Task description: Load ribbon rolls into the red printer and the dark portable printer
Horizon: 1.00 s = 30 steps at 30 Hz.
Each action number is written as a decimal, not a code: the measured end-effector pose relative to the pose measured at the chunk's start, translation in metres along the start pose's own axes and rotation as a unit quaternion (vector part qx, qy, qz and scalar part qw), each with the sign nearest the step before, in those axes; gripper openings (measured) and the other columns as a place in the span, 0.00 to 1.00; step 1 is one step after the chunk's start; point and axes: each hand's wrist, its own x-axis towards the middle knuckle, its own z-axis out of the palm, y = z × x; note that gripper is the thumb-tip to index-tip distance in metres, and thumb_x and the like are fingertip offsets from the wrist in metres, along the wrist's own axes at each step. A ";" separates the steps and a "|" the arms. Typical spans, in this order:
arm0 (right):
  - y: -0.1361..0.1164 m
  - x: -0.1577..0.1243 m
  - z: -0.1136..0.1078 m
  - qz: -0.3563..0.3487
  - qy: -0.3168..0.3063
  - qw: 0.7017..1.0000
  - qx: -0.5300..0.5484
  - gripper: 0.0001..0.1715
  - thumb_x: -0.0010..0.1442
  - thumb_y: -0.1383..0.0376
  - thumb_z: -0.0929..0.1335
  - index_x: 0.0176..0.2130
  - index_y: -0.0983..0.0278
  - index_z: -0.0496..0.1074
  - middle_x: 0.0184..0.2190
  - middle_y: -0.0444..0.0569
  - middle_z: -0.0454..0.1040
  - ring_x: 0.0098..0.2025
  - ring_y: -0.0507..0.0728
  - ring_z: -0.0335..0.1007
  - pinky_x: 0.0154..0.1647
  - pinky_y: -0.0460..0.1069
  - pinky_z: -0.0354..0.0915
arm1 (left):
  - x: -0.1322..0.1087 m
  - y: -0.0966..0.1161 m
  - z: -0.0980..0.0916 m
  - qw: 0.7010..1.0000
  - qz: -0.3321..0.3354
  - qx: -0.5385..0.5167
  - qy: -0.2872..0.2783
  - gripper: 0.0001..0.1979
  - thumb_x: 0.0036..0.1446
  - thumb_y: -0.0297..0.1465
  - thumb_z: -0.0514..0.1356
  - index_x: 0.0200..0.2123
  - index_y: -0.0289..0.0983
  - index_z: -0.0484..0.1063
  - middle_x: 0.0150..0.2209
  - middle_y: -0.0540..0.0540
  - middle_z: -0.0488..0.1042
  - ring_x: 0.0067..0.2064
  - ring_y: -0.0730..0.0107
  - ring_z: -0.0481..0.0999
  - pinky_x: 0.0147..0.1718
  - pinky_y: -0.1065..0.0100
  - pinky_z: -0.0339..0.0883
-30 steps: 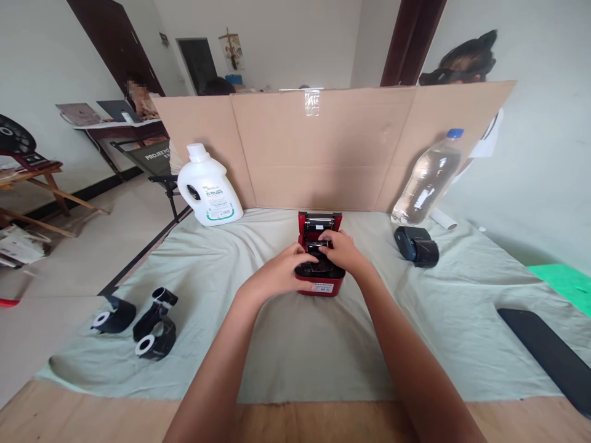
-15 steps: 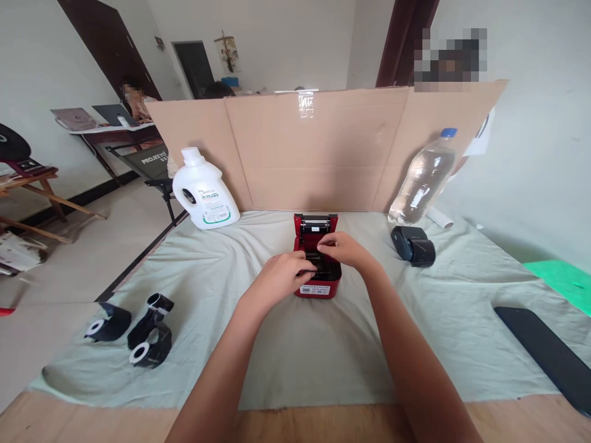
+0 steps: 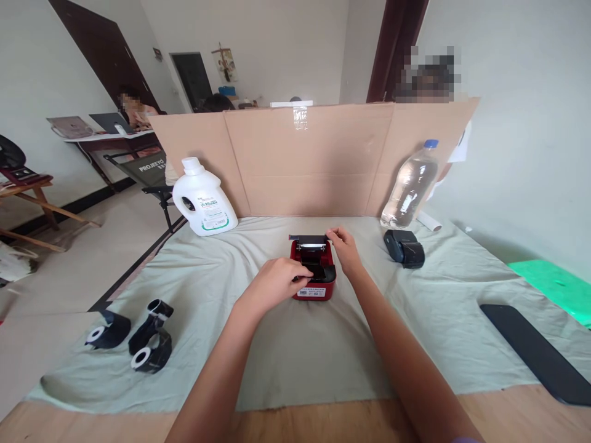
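A small red and black printer-like device [image 3: 315, 293] sits on the green cloth, its lid [image 3: 311, 239] raised partway. My left hand [image 3: 281, 279] is at the device's left front, fingers curled over the black part at its opening; whatever they pinch there is too small to make out. At the right end of the lid is my right hand [image 3: 340, 241], with thumb and fingers closed on the lid's edge.
Several black rolls [image 3: 152, 351] lie at the left. A white jug [image 3: 205, 200] and a clear bottle [image 3: 410, 187] stand before a cardboard screen [image 3: 309, 166]. At the right are a black device [image 3: 404, 248] and a dark flat object [image 3: 535, 351]. People are beyond the screen.
My right hand has gone from inside the device to the lid's right end, and the lid has tipped lower. My left hand stays at the front left. The view has shifted slightly.
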 end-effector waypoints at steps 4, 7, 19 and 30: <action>0.019 -0.024 -0.002 0.023 -0.028 0.999 -0.006 0.26 0.53 0.59 0.63 0.52 0.60 0.69 0.60 0.54 0.65 0.61 0.60 0.64 0.58 0.52 0.65 | -0.004 0.005 -0.004 1.000 0.005 -0.008 -0.011 0.14 0.61 0.30 0.57 0.39 0.47 0.83 0.34 0.47 0.81 0.35 0.62 0.76 0.33 0.67 0.62; 0.034 -0.039 -0.001 0.045 -0.072 0.995 0.058 0.39 0.55 0.58 0.63 0.65 0.56 0.58 0.67 0.51 0.58 0.66 0.60 0.61 0.61 0.54 0.65 | -0.006 0.003 -0.007 0.998 -0.010 -0.034 -0.048 0.11 0.59 0.35 0.60 0.40 0.48 0.83 0.36 0.48 0.80 0.36 0.62 0.76 0.33 0.67 0.61; 0.043 -0.051 0.009 0.020 -0.071 0.979 0.190 0.39 0.60 0.49 0.63 0.66 0.57 0.58 0.69 0.49 0.60 0.70 0.59 0.55 0.69 0.57 0.56 | 0.018 -0.062 0.051 0.851 -0.276 -0.438 0.081 0.34 0.58 0.38 0.59 0.68 0.45 0.58 0.42 0.47 0.71 0.43 0.68 0.74 0.40 0.69 0.67; 0.053 -0.046 0.015 0.030 -0.059 0.980 0.190 0.41 0.54 0.59 0.62 0.66 0.57 0.57 0.67 0.49 0.63 0.68 0.61 0.59 0.67 0.59 0.59 | 0.020 -0.065 0.078 0.749 -0.258 -0.597 0.126 0.35 0.54 0.33 0.61 0.66 0.47 0.62 0.51 0.48 0.75 0.45 0.67 0.75 0.40 0.71 0.67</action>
